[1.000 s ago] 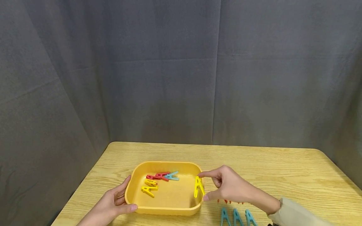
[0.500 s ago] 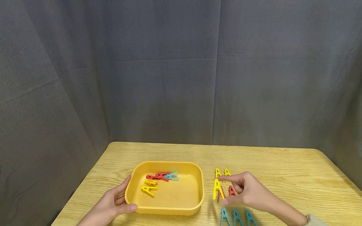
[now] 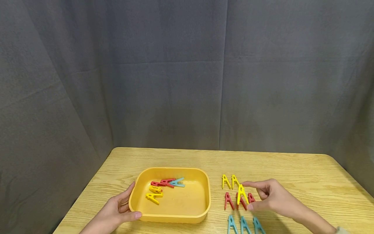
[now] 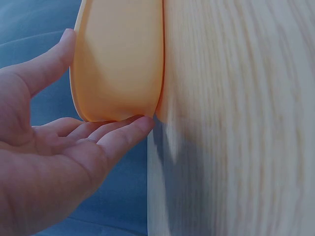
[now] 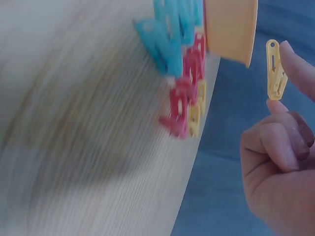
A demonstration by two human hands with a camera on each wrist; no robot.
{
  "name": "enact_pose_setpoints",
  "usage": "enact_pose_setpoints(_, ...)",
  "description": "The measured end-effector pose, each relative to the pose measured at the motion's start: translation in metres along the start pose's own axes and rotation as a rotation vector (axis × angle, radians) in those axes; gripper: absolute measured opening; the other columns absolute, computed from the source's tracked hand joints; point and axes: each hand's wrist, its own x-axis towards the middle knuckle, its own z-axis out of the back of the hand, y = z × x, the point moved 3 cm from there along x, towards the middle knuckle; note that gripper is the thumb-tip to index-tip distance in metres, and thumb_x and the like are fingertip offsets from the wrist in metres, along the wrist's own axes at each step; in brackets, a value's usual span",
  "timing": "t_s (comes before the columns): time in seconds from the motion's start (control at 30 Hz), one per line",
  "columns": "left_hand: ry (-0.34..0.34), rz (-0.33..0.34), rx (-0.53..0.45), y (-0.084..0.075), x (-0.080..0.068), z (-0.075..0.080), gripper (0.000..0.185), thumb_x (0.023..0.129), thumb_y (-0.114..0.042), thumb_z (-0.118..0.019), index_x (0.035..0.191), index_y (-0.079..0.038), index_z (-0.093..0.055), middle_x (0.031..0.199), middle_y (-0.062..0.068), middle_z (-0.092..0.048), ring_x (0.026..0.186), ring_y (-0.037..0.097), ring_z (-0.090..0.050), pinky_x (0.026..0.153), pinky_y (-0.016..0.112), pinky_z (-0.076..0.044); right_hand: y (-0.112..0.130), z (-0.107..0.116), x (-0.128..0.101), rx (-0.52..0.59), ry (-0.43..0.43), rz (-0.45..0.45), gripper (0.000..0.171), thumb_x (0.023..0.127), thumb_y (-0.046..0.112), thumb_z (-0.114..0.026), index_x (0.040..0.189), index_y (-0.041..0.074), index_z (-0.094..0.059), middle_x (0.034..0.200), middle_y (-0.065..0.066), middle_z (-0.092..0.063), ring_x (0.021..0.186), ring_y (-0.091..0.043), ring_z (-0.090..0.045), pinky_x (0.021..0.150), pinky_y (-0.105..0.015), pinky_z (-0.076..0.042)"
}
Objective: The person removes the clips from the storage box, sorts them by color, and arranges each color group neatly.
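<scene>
— Hands first: what are they each doing?

— Her right hand point(image 3: 270, 196) is pinching a yellow clip point(image 3: 242, 193) between thumb and forefinger, holding it just above the counter point(image 3: 292, 175), over the row of red clips point(image 3: 229, 200). The wrist view is showing the same pinch on the clip point(image 5: 275, 70), with the other fingers curled in. The left hand point(image 3: 117, 209) is resting against the near left corner of the tray point(image 3: 140, 177), fingers straight along its wall and thumb lying on the rim, nothing clenched.

— Why the left hand there?

— It looks to be steadying the tray, so it is not sliding about; the wrist view is showing fingertips point(image 4: 140, 125) touching the tray's underside edge point(image 4: 118, 59).

— Going down in size, then?

— Counter, then the tray sitting left of centre on it. Inside the tray, loose clips are lying in a heap towards the far left: two yellow ones point(image 3: 154, 193), two red ones point(image 3: 163, 182), one blue point(image 3: 178, 182). Right of the tray, clips are lying in rows by colour: two yellow point(image 3: 230, 181) farthest, red in the middle, three blue point(image 3: 244, 225) nearest.

— And the held clip's place?

— It is hanging just beside the yellow pair, on their right, which would seem to be why it is being held there.
</scene>
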Motion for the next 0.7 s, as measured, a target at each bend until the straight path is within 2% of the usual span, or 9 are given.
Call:
enact_pose_setpoints(0.37,-0.007,-0.002,0.004,0.000,0.000,0.001,0.108,0.093,-0.003,-0.081,0.166,0.005,0.000,0.167,0.034,-0.010,0.147,0.044,-0.037,0.103,0.035,-0.053,-0.033,0.035,0.010,-0.028,0.003,-0.084,0.067,0.089,0.011,-0.085,0.146,-0.011,-0.056,0.062,0.005,-0.019,0.054,-0.015,-0.012,0.047,-0.034,-0.024)
enact_pose_setpoints(0.5,-0.016,0.013,0.009,0.001,0.000,0.001,0.107,0.093,-0.003,-0.080,0.166,0.004,-0.002,0.168,0.033,-0.010,0.147,0.043,-0.037,0.103,0.035,-0.053,-0.043,0.041,0.017,-0.004,0.010,-0.133,0.068,0.090,0.011,-0.084,0.147,-0.010,-0.054,0.063,0.004,-0.017,0.053,-0.015,-0.012,0.046,-0.034,-0.021)
enact_pose_setpoints(0.7,0.003,-0.014,-0.004,0.000,0.000,0.000,0.108,0.093,-0.003,-0.080,0.166,0.005,-0.001,0.167,0.034,-0.010,0.146,0.042,-0.038,0.103,0.034,-0.053,-0.054,0.048,0.028,-0.005,0.009,-0.168,0.070,0.091,0.014,-0.084,0.149,-0.010,-0.053,0.062,0.005,-0.017,0.051,-0.013,-0.011,0.045,-0.031,-0.017)
